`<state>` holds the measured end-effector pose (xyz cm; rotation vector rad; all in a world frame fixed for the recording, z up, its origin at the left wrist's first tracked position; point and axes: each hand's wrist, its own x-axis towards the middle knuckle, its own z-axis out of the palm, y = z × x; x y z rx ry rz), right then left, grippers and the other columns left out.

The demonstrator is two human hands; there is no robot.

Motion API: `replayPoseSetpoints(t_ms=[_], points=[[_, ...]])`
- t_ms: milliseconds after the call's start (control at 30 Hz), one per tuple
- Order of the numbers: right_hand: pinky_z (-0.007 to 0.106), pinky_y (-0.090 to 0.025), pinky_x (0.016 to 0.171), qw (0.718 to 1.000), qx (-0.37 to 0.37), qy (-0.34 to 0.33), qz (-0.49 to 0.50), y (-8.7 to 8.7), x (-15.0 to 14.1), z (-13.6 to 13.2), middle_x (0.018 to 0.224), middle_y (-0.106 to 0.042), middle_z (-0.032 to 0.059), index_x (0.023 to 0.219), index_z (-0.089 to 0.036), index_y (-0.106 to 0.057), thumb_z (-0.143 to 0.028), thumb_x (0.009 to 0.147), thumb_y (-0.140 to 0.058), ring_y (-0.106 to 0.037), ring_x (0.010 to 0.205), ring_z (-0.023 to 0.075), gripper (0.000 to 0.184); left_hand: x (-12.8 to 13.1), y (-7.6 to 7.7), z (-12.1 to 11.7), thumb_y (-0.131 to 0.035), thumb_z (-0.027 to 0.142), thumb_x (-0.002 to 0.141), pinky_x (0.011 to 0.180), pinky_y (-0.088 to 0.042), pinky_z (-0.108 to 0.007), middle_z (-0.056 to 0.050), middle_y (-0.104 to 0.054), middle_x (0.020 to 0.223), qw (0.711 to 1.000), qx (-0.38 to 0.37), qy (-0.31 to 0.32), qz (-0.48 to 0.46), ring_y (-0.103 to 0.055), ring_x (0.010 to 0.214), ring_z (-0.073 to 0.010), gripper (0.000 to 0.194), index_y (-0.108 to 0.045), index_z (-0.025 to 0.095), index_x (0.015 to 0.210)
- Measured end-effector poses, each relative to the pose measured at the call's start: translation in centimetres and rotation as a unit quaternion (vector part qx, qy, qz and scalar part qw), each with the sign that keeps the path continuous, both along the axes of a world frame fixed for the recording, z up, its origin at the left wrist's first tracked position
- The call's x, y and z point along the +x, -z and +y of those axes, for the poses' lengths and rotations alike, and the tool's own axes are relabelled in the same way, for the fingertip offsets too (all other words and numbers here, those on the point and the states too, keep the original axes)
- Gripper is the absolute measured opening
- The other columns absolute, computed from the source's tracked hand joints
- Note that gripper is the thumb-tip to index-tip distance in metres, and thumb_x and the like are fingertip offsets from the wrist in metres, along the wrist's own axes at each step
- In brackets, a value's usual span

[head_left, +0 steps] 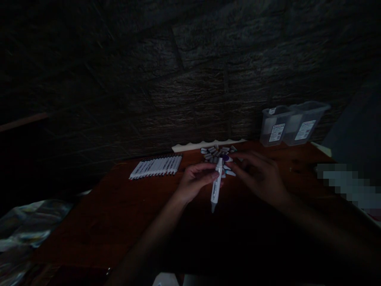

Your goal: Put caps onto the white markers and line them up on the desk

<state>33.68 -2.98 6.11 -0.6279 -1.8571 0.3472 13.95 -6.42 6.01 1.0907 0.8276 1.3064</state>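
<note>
My left hand (pixel 195 180) is closed around a white marker (pixel 216 188), which it holds tilted over the table with a grey tip pointing down toward me. Close to the marker's upper end, my right hand (pixel 260 174) pinches a marker cap (pixel 227 158) with a purple end between thumb and fingers. Whether the cap touches the marker is hard to make out. Behind both hands lies a loose heap of marker caps (pixel 212 153), partly hidden by the fingers. A row of white markers (pixel 156 166) lies side by side to the left of my left hand.
Two clear plastic bins (pixel 275 129) with labels stand at the back right of the brown wooden table (pixel 119 222). A pale wavy-edged strip (pixel 208 145) runs along the dark textured wall. Crumpled clear plastic (pixel 32 222) sits beyond the table's left edge. The scene is dim.
</note>
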Motion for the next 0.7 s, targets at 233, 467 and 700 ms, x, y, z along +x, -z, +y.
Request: replayPoseSetpoints(t_ms=[233,467,700], points=[[0.024,-0.050,0.054,1.000,0.004,0.004,0.003,-0.04,0.01,-0.01,0.088,-0.068,0.0024,0.107,-0.023,-0.067,-0.027,0.089,-0.063,-0.057,0.058,0.0110,0.019,0.08,-0.01,-0.13,-0.085,0.025,0.064,0.058,-0.061,-0.030,-0.004,-0.075,0.079,1.000,0.006,0.012,-0.003,-0.070,0.067,-0.0176,0.025,-0.074,0.016,0.085],[0.024,-0.050,0.056,1.000,0.004,-0.002,0.003,0.04,0.02,0.02,0.089,-0.067,0.0019,0.108,-0.023,-0.067,-0.026,0.089,-0.063,-0.057,0.061,0.0104,0.020,0.14,-0.18,-0.20,-0.083,0.026,0.067,0.060,-0.061,-0.029,-0.006,-0.075,0.081,0.999,0.011,0.035,-0.007,-0.070,0.066,-0.0165,0.024,-0.075,0.017,0.087],[0.026,-0.051,0.058,1.000,0.011,-0.013,0.000,0.00,-0.11,-0.08,0.089,-0.068,0.0025,0.110,-0.024,-0.067,-0.024,0.089,-0.063,-0.059,0.064,0.0118,0.021,-0.02,0.16,-0.11,-0.081,0.028,0.069,0.059,-0.060,-0.028,-0.008,-0.075,0.085,0.998,0.003,0.054,-0.015,-0.071,0.075,-0.0197,0.026,-0.074,0.016,0.090]])
